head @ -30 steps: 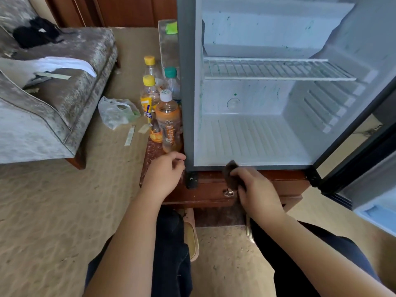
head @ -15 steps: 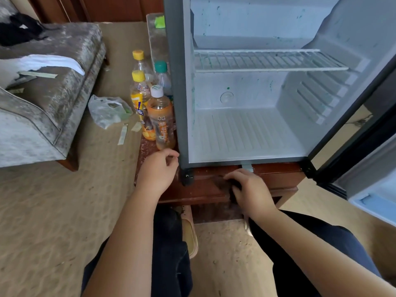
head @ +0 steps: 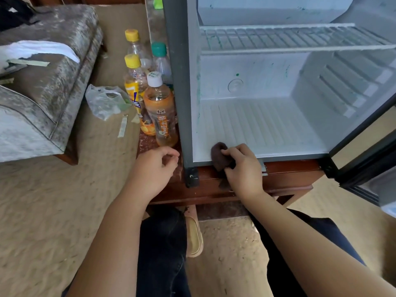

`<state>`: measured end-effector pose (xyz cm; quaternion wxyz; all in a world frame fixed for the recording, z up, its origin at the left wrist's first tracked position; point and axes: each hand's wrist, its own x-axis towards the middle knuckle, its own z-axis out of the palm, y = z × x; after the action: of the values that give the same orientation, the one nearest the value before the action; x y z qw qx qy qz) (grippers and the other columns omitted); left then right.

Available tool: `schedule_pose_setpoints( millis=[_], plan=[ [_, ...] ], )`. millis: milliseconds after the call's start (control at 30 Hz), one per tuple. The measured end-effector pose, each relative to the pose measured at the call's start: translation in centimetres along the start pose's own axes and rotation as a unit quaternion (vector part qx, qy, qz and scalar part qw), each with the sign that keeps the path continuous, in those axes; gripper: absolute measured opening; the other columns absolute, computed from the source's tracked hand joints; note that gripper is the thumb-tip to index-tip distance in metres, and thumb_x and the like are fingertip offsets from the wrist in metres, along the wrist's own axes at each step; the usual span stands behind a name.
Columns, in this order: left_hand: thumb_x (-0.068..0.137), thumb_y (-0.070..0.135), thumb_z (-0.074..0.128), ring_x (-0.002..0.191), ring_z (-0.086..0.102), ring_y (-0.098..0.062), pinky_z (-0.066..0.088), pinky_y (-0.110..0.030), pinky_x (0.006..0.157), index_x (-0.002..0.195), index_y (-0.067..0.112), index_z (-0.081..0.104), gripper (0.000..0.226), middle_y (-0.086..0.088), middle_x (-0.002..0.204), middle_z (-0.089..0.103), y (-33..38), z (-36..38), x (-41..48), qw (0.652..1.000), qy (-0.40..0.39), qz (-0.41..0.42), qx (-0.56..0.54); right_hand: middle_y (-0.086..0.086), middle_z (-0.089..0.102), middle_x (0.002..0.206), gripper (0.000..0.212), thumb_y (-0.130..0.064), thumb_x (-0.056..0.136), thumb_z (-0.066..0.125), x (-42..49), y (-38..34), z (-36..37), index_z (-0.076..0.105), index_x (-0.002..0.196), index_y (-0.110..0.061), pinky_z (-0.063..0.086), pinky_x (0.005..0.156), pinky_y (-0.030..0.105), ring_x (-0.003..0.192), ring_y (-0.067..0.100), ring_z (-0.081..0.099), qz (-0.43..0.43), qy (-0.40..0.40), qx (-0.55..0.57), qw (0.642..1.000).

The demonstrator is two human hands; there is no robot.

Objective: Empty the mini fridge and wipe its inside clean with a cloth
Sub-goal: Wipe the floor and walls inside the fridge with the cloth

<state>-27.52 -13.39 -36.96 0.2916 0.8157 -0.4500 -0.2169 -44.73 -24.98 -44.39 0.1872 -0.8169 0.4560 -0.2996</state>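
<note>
The mini fridge [head: 252, 123] stands on a low wooden table [head: 289, 174] with its door [head: 364, 151] swung wide to the right, so the inside is easy to reach. Nothing is in it but the wire shelf [head: 289, 37] up top. The dark brown cloth [head: 217, 154] sits at the front lip of the fridge floor, near the left corner — the right hand [head: 244, 168] has its fingers curled round it, bunched into a ball, which I think makes it good for rubbing. It looks like the wiping is at the front edge, and small green spots on the back and side walls look not yet cleaned. The left hand [head: 156, 168] is by the fridge's left front corner, fingers loosely curled, holding nothing — maybe to keep the person steady. Four bottles [head: 160, 112] stand together just left of the fridge, likely taken out to make room. Further left, a plastic bag [head: 105, 101] lies on the carpet [head: 53, 200] beside a grey sofa [head: 42, 67]
</note>
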Motion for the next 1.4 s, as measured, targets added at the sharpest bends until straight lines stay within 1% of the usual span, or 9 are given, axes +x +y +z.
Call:
schedule_pose_setpoints(
  millis=[133, 267, 467, 667, 833, 1000, 1133, 1233, 1400],
  plan=[
    [0.095, 0.022, 0.052, 0.071, 0.066, -0.005, 0.05, -0.023, 0.072, 0.109, 0.028, 0.064, 0.018, 0.012, 0.085, 0.068, -0.2, 0.3, 0.0, 1.0, -0.003, 0.0, 0.0, 0.006, 0.058, 0.092, 0.037, 0.007, 0.066, 0.069, -0.3, -2.9, 2.5, 0.07, 0.101, -0.007, 0.045, 0.064, 0.029, 0.084, 0.024, 0.057, -0.016, -0.007, 0.025, 1.0],
    [0.095, 0.021, 0.053, 0.07, 0.065, -0.004, 0.048, -0.019, 0.069, 0.108, 0.027, 0.065, 0.018, 0.012, 0.083, 0.068, -0.2, 0.6, -0.2, 1.0, -0.002, 0.0, -0.001, 0.003, 0.056, 0.088, 0.03, 0.008, 0.064, 0.066, -0.9, -4.2, 4.2, 0.067, 0.09, -0.007, 0.035, 0.061, 0.023, 0.078, 0.022, 0.056, 0.02, 0.047, 0.079, 0.996],
    [0.095, 0.023, 0.052, 0.071, 0.065, -0.006, 0.051, -0.025, 0.072, 0.105, 0.029, 0.066, 0.017, 0.01, 0.081, 0.069, 0.8, 1.2, -0.3, 1.0, 0.016, 0.003, -0.021, -0.001, 0.05, 0.095, 0.024, 0.005, 0.075, 0.067, -1.1, -4.5, 4.0, 0.065, 0.095, -0.008, 0.039, 0.074, 0.019, 0.085, 0.013, 0.052, 0.068, 0.05, 0.155, 0.984],
    [0.096, 0.025, 0.052, 0.079, 0.065, -0.011, 0.054, -0.034, 0.079, 0.111, 0.026, 0.065, 0.02, 0.008, 0.092, 0.069, 1.0, 1.4, -0.1, 1.0, 0.0, 0.021, -0.003, 0.011, 0.06, 0.102, 0.015, -0.009, 0.084, 0.062, 3.1, 1.6, -3.6, 0.065, 0.098, -0.007, 0.028, 0.072, 0.015, 0.089, 0.025, 0.057, 0.24, 0.223, 0.115, 0.938],
    [0.096, 0.026, 0.052, 0.077, 0.066, -0.012, 0.054, -0.039, 0.078, 0.109, 0.026, 0.066, 0.019, 0.007, 0.087, 0.069, 1.1, 1.2, 0.2, 1.0, 0.004, 0.021, -0.009, -0.002, 0.057, 0.1, 0.025, -0.004, 0.083, 0.061, 1.6, 4.4, -6.4, 0.067, 0.107, -0.01, 0.032, 0.076, 0.015, 0.091, 0.012, 0.052, 0.173, 0.171, 0.082, 0.967],
    [0.096, 0.025, 0.052, 0.081, 0.065, -0.013, 0.053, -0.035, 0.079, 0.108, 0.027, 0.065, 0.018, 0.007, 0.093, 0.069, 1.0, 1.5, -0.4, 1.0, 0.004, 0.007, -0.006, 0.001, 0.065, 0.11, 0.024, -0.013, 0.091, 0.057, 2.2, 2.0, -3.9, 0.068, 0.112, -0.012, 0.039, 0.086, 0.012, 0.103, 0.014, 0.059, 0.114, 0.134, 0.117, 0.977],
    [0.096, 0.022, 0.052, 0.073, 0.065, -0.007, 0.051, -0.028, 0.074, 0.104, 0.027, 0.065, 0.016, 0.011, 0.081, 0.068, 0.6, 1.4, -0.4, 1.0, -0.001, -0.001, -0.008, 0.003, 0.06, 0.129, 0.044, 0.001, 0.088, 0.052, 2.4, -1.9, -0.2, 0.059, 0.13, -0.013, 0.039, 0.101, 0.026, 0.118, 0.02, 0.052, 0.029, 0.027, 0.068, 0.997],
    [0.096, 0.023, 0.051, 0.071, 0.064, -0.004, 0.048, -0.023, 0.069, 0.105, 0.028, 0.064, 0.016, 0.013, 0.08, 0.067, 0.5, 1.4, -0.1, 1.0, -0.003, -0.001, -0.001, -0.001, 0.059, 0.132, 0.048, 0.003, 0.087, 0.05, 2.6, -3.4, 1.2, 0.06, 0.129, -0.017, 0.035, 0.098, 0.028, 0.12, 0.023, 0.047, -0.017, -0.056, 0.016, 0.998],
    [0.096, 0.024, 0.051, 0.071, 0.065, -0.004, 0.046, -0.022, 0.069, 0.105, 0.027, 0.064, 0.016, 0.013, 0.083, 0.068, 0.6, 1.6, 0.5, 1.0, 0.002, 0.008, -0.001, 0.007, 0.064, 0.116, 0.04, -0.001, 0.087, 0.054, 1.4, -4.2, 0.6, 0.064, 0.123, -0.016, 0.036, 0.09, 0.027, 0.11, 0.023, 0.052, 0.005, -0.091, 0.045, 0.995]
  ],
)
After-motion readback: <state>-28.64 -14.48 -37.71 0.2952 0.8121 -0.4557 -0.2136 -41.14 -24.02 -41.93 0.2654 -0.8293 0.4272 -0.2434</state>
